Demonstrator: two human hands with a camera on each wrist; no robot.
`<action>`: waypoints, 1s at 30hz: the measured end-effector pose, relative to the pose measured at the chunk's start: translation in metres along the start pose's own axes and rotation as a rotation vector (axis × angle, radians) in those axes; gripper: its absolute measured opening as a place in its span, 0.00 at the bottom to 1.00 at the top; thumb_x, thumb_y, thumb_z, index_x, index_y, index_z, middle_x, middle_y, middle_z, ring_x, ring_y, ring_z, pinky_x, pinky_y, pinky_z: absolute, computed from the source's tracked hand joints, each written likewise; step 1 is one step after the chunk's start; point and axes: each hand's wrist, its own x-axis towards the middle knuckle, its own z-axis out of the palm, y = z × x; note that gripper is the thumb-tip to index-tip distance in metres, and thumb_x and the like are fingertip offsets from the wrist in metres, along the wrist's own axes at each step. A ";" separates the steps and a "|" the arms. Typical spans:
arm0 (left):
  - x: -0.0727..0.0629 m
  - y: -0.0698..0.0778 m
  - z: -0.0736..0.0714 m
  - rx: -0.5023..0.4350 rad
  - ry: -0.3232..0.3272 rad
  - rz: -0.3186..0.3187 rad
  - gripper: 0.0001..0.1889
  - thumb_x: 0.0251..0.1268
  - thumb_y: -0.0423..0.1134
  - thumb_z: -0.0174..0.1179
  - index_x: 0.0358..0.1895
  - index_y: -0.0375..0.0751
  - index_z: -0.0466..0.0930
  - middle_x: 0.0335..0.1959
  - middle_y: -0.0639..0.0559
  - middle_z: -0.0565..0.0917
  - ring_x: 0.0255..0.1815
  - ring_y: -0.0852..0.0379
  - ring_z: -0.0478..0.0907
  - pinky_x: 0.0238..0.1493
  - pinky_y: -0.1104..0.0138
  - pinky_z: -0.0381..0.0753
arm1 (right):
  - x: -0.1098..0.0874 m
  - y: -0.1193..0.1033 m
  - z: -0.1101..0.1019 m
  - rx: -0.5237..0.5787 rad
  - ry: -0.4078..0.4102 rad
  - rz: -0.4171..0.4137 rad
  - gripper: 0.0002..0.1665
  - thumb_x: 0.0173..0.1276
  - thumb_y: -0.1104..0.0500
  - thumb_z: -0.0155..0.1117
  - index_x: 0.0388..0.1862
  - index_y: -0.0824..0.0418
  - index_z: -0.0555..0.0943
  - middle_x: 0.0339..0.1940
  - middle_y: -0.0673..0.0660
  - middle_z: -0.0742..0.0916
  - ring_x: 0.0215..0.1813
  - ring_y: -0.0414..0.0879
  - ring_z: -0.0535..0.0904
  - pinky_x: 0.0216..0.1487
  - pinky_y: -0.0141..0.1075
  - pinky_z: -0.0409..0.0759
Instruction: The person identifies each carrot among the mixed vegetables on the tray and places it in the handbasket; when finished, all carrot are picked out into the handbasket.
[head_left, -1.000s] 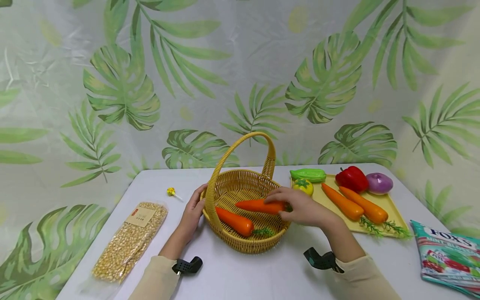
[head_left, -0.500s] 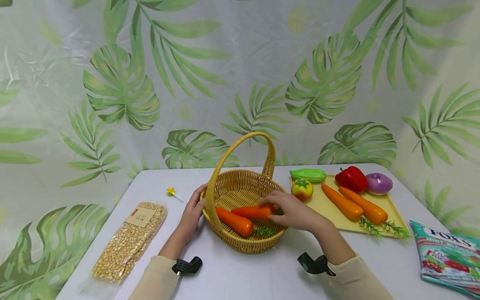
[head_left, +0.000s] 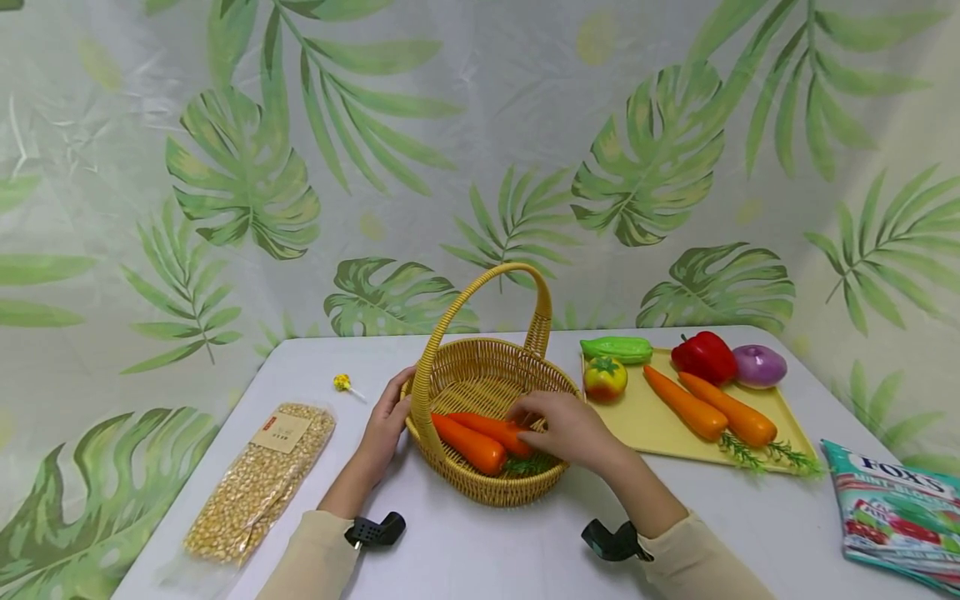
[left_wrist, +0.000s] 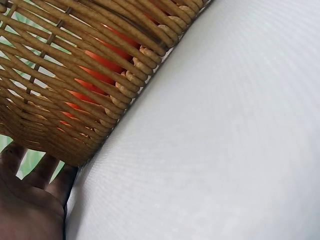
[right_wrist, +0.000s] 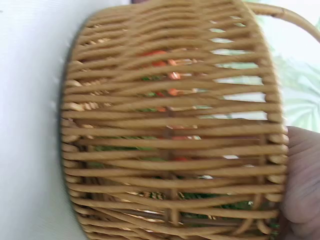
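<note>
A wicker basket [head_left: 480,492] with a tall arched handle stands on the table. My left hand [head_left: 382,433] rests against its left side, by the handle's foot; in the left wrist view its fingers [left_wrist: 42,172] reach out straight along the wicker wall. Inside the basket lies one orange-red carrot [head_left: 474,446] with green leaves. Behind it is a second carrot [head_left: 480,423], whose thick end my right hand [head_left: 566,425] pinches between thumb and fingers. From the right wrist, the basket wall [right_wrist: 175,130] covers most of the view and hides the fingertips.
Right of the basket, a yellow tray [head_left: 645,437] bears two more carrots [head_left: 701,408], a red bell pepper [head_left: 703,357], a purple onion [head_left: 759,367], a yellow-red tomato [head_left: 605,380] and a green vegetable [head_left: 617,349]. Nearby lie a FOX'S candy bag [head_left: 896,517], a corn-kernel bag [head_left: 258,483] and a lollipop [head_left: 343,383].
My right hand has moved left and slightly down inside the basket, bringing the second carrot up against the first. The left hand has stayed at the basket's side.
</note>
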 end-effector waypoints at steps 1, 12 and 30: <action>0.000 0.000 0.000 0.001 0.000 0.001 0.23 0.80 0.43 0.43 0.75 0.58 0.61 0.79 0.53 0.61 0.81 0.52 0.53 0.78 0.49 0.55 | 0.000 0.000 0.001 0.001 0.004 0.011 0.09 0.64 0.58 0.71 0.44 0.51 0.86 0.40 0.46 0.88 0.44 0.43 0.84 0.48 0.39 0.84; 0.002 -0.001 -0.001 0.001 0.004 -0.009 0.24 0.80 0.42 0.43 0.75 0.58 0.61 0.78 0.54 0.61 0.80 0.52 0.54 0.78 0.48 0.56 | -0.004 0.002 -0.009 0.066 -0.127 -0.052 0.17 0.71 0.56 0.64 0.57 0.54 0.84 0.53 0.51 0.89 0.55 0.49 0.83 0.59 0.49 0.81; 0.001 -0.002 -0.001 0.007 -0.002 -0.008 0.24 0.80 0.42 0.42 0.75 0.57 0.60 0.79 0.53 0.60 0.81 0.51 0.53 0.78 0.48 0.55 | -0.017 0.021 -0.053 0.208 0.015 0.027 0.16 0.75 0.57 0.59 0.59 0.48 0.82 0.58 0.50 0.87 0.61 0.51 0.81 0.62 0.53 0.79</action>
